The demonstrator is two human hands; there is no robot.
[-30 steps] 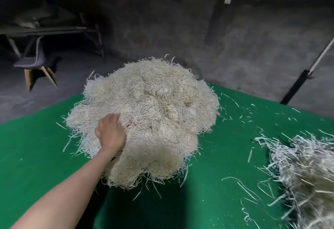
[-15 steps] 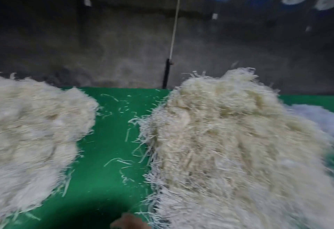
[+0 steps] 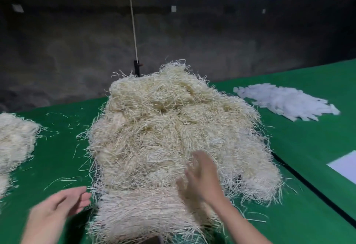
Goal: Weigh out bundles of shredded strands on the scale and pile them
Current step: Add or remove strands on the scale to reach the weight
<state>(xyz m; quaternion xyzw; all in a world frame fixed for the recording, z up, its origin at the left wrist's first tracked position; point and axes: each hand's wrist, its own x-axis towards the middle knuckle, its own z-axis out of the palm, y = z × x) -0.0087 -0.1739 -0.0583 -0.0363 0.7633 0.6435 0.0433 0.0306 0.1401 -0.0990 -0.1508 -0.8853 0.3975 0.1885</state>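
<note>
A big heap of pale straw-coloured shredded strands (image 3: 169, 134) fills the middle of the green table (image 3: 57, 159). My right hand (image 3: 202, 176) lies with straight fingers on the near right slope of the heap. My left hand (image 3: 57, 209) hovers open beside the heap's near left edge, holding nothing. A second pile of the same strands (image 3: 15, 141) lies at the left edge of the view. No scale is visible; the heap's base is hidden.
A flat spread of white strips (image 3: 287, 101) lies at the back right of the table. A white sheet (image 3: 344, 166) sits at the right edge. A dark seam (image 3: 312, 188) crosses the cloth. A pole (image 3: 133, 24) stands behind the heap. Loose strands litter the cloth.
The view has swung right from the left pile to the big heap. My left hand has come off the left pile, and both hands now appear at the big heap.
</note>
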